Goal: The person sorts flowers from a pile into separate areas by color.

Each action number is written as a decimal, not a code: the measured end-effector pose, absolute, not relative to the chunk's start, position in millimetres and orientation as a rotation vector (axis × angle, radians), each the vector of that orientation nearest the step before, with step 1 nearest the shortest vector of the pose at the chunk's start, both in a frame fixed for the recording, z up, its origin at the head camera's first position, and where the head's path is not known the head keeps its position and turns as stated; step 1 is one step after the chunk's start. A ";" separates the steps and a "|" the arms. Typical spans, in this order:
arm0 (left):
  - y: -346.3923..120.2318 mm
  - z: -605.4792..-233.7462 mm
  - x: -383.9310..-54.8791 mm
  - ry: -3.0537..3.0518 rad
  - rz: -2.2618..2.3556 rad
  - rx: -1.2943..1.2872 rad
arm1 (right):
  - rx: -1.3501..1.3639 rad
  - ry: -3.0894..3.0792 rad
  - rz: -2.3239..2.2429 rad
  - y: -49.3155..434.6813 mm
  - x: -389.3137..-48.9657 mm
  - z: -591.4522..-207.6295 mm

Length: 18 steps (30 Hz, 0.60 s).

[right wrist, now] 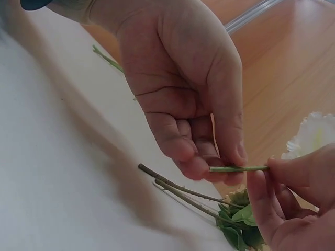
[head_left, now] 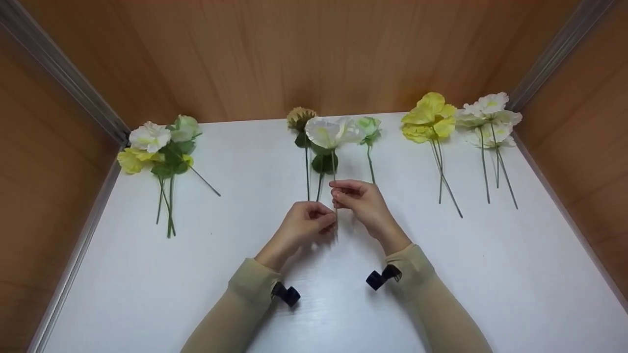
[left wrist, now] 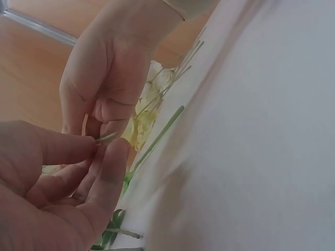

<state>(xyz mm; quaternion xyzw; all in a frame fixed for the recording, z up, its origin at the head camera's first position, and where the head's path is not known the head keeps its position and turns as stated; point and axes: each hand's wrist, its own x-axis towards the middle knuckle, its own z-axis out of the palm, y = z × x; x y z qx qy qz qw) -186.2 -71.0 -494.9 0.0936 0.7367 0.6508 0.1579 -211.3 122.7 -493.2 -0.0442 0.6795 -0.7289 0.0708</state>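
A white artificial flower (head_left: 327,132) with a thin green stem stands between both hands, raised off the table. My left hand (head_left: 311,219) pinches the lower part of that stem (right wrist: 225,169) between thumb and fingertips. Just above it, my right hand (head_left: 364,202) pinches the same stem with thumb and forefinger. Behind the hands lie a tan, daisy-like flower (head_left: 300,119) with green leaves, another stem whose bloom is hidden, and a pale green rose (head_left: 369,128). In the left wrist view, the white bloom is mostly hidden behind the fingers.
On the white table (head_left: 211,274), a bunch of white, yellow and pale green flowers (head_left: 152,139) lies at the left. Yellow flowers (head_left: 431,120) and white flowers (head_left: 493,117) lie at the right. Wooden panels (head_left: 314,54) enclose the back and sides.
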 end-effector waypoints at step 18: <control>-238.7 -471.4 -254.6 2.720 1.370 -0.373 | 0.249 2.428 -2.145 299.0 -250.3 -437.8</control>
